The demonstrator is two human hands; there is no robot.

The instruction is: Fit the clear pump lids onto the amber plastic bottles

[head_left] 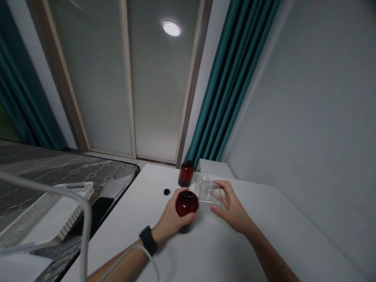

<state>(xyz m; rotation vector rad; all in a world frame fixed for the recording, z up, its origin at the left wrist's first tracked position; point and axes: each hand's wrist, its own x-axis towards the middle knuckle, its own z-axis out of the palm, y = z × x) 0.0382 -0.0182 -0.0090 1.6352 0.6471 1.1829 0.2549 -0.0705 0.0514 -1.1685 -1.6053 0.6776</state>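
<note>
My left hand [173, 215] is wrapped round a dark red bottle [187, 203] standing on the white table [223, 250]; its top shows no cap. My right hand [232, 205] has its thumb and fingers closed on the right side of a clear square container [209, 194], just right of that bottle. The container is see-through, so its exact shape and contents are hard to make out. A small black cap [167, 192] lies on the table to the left of the red bottle. Farther back stands a second red bottle [186, 174] with a black top.
A white perforated basket [63, 231] and a black flat item [98, 213] lie on the patterned grey surface [111, 168] at left. A pale curved tube [86, 219] crosses the left foreground. Beyond the table's far edge stands a white cabinet [217, 168] near the green curtain [223, 98].
</note>
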